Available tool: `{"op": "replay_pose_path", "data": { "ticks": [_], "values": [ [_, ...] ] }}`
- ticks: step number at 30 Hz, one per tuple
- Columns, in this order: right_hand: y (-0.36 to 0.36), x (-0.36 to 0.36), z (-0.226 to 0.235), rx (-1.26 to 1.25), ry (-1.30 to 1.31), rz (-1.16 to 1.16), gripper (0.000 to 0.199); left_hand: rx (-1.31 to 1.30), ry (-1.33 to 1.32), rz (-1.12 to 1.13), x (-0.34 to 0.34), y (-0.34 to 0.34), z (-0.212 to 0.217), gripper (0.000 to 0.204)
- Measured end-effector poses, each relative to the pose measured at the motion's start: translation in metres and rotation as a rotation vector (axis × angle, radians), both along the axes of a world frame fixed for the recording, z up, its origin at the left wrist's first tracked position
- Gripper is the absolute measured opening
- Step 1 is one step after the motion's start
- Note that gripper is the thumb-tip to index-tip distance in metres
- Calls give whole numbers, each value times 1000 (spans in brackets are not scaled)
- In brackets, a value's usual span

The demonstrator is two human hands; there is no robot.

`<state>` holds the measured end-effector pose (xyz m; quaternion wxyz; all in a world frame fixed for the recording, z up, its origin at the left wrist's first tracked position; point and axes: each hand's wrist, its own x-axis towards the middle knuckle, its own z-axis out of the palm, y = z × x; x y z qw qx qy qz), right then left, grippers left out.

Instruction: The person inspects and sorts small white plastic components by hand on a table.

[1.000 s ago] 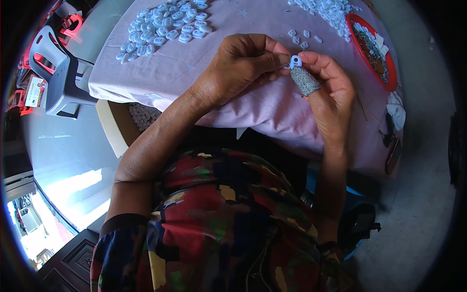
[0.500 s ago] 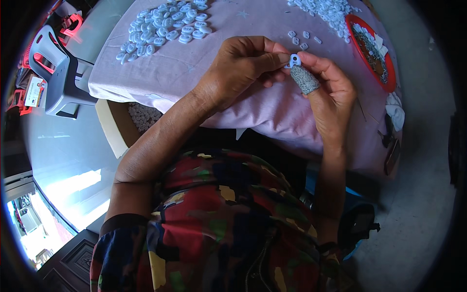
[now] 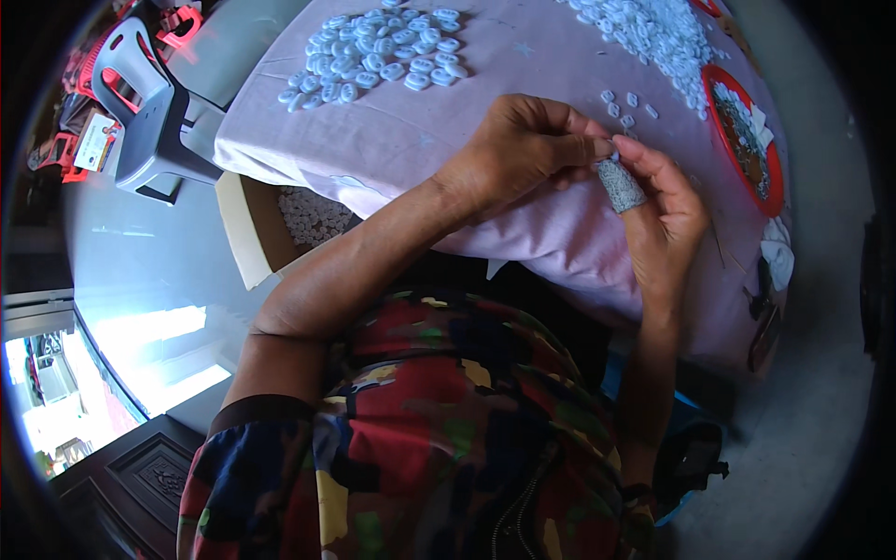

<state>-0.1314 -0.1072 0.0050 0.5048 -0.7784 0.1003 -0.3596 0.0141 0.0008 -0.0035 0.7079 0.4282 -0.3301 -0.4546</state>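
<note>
Over the near part of the cloth-covered table [image 3: 523, 89], both my hands meet fingertip to fingertip. My left hand [image 3: 527, 154] is closed, its thumb and forefinger pinching a small white plastic piece [image 3: 614, 157]. On the other side of that piece, my right hand [image 3: 667, 201] is closed too, gripping it between forefinger and thumb. A grey speckled thumb cover [image 3: 621, 185] wraps my right thumb. Most of the plastic piece is hidden by the fingers. Several loose small white pieces [image 3: 613, 109] lie just beyond my hands.
White oval pieces [image 3: 373, 58] are heaped at the far left of the table, smaller white ones [image 3: 649, 42] at the far right. A red-rimmed tray [image 3: 773, 191] with small metal-looking bits sits at the right edge. Below the table's left edge stands a cardboard box [image 3: 245, 229]; beyond it, a grey chair [image 3: 149, 112].
The whole view has shifted, so table and hands appear farther right and lower. My fingers have closed over the plastic piece, which showed more plainly before.
</note>
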Motion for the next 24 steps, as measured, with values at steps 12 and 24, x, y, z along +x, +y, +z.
{"op": "replay_pose_path", "data": {
  "ticks": [12,24],
  "values": [
    [2,3,-4,-325,71,-141,38,89,-33,35,-3,-5,2,18],
    [0,5,17,-647,104,-140,40,185,-69,5,0,4,13,16]
  ]
}}
